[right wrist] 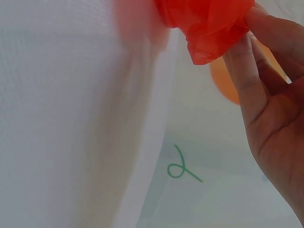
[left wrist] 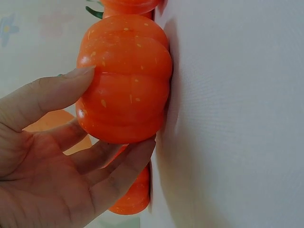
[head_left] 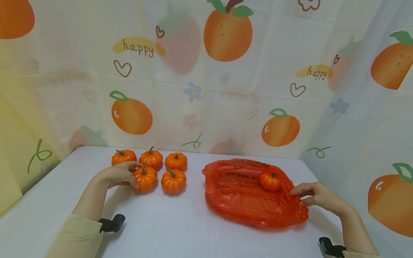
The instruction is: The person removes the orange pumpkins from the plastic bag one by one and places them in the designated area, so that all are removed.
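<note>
Your left hand [head_left: 117, 175] curls its fingers and thumb around the front-left pumpkin [head_left: 145, 178] of five small orange pumpkins [head_left: 173, 180] grouped in two rows on the white table [head_left: 167, 225], three behind and two in front. A sixth pumpkin [head_left: 269, 180] lies inside the single red plastic bag [head_left: 248, 195], well apart to the right. Your right hand [head_left: 317, 196] pinches the bag's right edge between thumb and fingertips.

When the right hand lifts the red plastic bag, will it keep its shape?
Probably not. The red plastic bag lies crumpled and thin, so it should sag. The small pumpkin inside may roll downward. The right hand pinches only its edge.
</note>
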`<state>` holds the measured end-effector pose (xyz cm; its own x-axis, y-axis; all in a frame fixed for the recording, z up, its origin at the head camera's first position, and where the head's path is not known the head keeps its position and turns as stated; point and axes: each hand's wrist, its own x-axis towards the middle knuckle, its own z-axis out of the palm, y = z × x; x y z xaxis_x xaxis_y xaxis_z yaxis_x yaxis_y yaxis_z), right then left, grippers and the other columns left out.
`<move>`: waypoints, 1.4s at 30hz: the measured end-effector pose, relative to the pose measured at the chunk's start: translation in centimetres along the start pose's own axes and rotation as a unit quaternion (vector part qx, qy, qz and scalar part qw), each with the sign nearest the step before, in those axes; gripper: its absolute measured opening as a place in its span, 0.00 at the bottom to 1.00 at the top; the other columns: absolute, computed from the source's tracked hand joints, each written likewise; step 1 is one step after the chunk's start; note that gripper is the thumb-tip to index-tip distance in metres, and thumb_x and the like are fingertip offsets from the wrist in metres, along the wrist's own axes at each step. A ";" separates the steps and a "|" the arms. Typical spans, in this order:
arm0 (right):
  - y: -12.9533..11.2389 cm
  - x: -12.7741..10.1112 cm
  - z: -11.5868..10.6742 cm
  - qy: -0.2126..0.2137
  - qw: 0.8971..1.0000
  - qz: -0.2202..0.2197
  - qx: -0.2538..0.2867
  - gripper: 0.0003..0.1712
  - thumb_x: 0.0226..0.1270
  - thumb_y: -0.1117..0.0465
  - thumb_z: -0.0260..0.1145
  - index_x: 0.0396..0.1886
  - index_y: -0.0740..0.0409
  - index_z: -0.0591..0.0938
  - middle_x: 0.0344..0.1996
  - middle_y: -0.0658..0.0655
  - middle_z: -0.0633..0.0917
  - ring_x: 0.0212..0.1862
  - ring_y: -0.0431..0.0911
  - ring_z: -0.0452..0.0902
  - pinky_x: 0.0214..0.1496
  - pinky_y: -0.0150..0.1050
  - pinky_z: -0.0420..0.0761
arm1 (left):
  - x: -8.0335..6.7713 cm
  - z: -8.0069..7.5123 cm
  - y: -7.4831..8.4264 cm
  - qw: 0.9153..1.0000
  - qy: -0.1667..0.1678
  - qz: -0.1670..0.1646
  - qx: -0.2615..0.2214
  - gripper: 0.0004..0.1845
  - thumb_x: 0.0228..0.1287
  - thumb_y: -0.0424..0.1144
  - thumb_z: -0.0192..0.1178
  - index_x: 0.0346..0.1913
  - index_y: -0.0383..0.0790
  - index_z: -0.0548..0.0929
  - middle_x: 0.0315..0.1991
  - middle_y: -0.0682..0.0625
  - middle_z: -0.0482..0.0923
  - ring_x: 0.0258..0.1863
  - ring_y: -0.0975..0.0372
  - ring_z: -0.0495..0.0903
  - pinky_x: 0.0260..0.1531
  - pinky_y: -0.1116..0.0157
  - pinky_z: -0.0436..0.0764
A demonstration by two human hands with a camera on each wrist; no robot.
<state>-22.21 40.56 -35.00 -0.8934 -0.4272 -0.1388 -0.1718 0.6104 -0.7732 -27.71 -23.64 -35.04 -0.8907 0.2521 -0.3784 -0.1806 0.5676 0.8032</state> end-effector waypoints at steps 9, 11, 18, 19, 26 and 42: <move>0.1 0.0 0.1 0.000 1.000 -0.005 0.006 0.20 0.63 0.68 0.64 0.55 0.70 0.81 0.49 0.46 0.87 0.46 0.28 0.79 0.44 0.35 0.87 | 0.1 -0.1 -0.2 1.000 0.007 -0.005 0.010 0.49 0.51 0.27 0.67 0.74 0.28 0.52 0.72 0.26 0.50 0.63 0.41 0.66 0.60 0.53 0.81; 0.2 0.0 0.1 -0.001 1.000 -0.011 0.010 0.20 0.63 0.69 0.63 0.55 0.71 0.81 0.49 0.45 0.87 0.46 0.28 0.79 0.43 0.34 0.87 | 0.0 -0.1 -0.2 1.000 0.007 -0.002 0.008 0.48 0.51 0.27 0.67 0.74 0.28 0.53 0.71 0.26 0.51 0.62 0.42 0.67 0.59 0.54 0.82; 0.3 0.0 0.0 0.000 1.000 -0.011 0.012 0.20 0.63 0.69 0.63 0.55 0.71 0.81 0.49 0.45 0.86 0.46 0.28 0.79 0.44 0.34 0.87 | -0.2 -0.3 -0.2 1.000 0.013 0.002 0.012 0.46 0.52 0.29 0.68 0.73 0.29 0.55 0.69 0.26 0.54 0.60 0.43 0.69 0.56 0.56 0.83; 0.3 0.0 0.0 0.000 1.000 -0.011 0.010 0.20 0.63 0.69 0.63 0.55 0.71 0.81 0.49 0.46 0.86 0.46 0.28 0.79 0.44 0.34 0.87 | -0.2 -0.3 -0.2 1.000 0.015 0.002 0.015 0.46 0.52 0.30 0.68 0.73 0.30 0.56 0.69 0.26 0.54 0.60 0.42 0.69 0.57 0.56 0.83; 0.2 0.0 0.1 0.004 1.000 -0.006 0.003 0.20 0.63 0.68 0.64 0.55 0.70 0.81 0.50 0.49 0.86 0.46 0.28 0.78 0.44 0.34 0.87 | -0.6 -0.7 -0.4 0.999 0.023 0.008 0.029 0.47 0.54 0.36 0.69 0.74 0.29 0.55 0.70 0.26 0.57 0.62 0.42 0.70 0.61 0.52 0.80; 0.4 0.1 0.1 0.003 1.000 -0.014 0.003 0.20 0.63 0.69 0.63 0.55 0.70 0.81 0.50 0.50 0.87 0.46 0.27 0.78 0.43 0.34 0.87 | -1.7 -1.8 -0.2 0.997 0.035 0.043 0.049 0.45 0.58 0.41 0.67 0.74 0.28 0.56 0.72 0.26 0.60 0.68 0.40 0.67 0.63 0.48 0.77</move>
<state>-22.33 40.76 -35.39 -0.8912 -0.4392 -0.1134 -0.1939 0.5949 -0.7800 -26.92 -25.59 -33.78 -0.9285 0.2493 -0.2751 -0.0649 0.6205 0.7815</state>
